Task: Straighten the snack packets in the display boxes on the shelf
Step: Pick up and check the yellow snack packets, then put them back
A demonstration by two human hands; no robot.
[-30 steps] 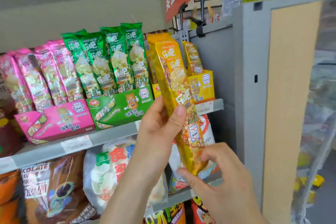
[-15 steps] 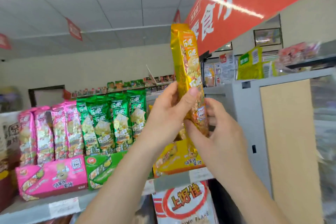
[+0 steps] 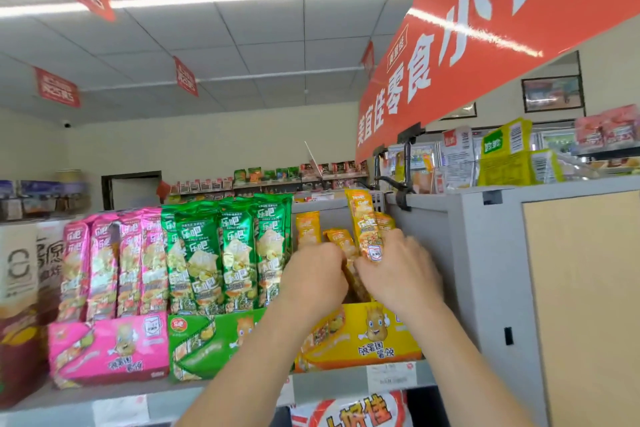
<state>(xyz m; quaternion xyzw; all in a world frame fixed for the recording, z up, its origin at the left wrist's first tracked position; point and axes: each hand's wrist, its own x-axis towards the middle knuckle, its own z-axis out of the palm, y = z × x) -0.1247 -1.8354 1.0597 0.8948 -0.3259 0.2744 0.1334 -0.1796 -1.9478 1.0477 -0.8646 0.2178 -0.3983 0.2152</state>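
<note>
Yellow packet (image 3: 366, 226) now lower — glossy, upright

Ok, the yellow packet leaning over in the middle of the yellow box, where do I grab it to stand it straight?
Probably pinch the leaning packet by its top end, from above and in front. Its lower part is hidden behind the left hand in the yellow box, and the taller packet in the right hand crowds its right side.

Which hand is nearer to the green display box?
Left. The left hand is up and right of the green display box; the right hand, holding a yellow packet, is farther right.
</note>
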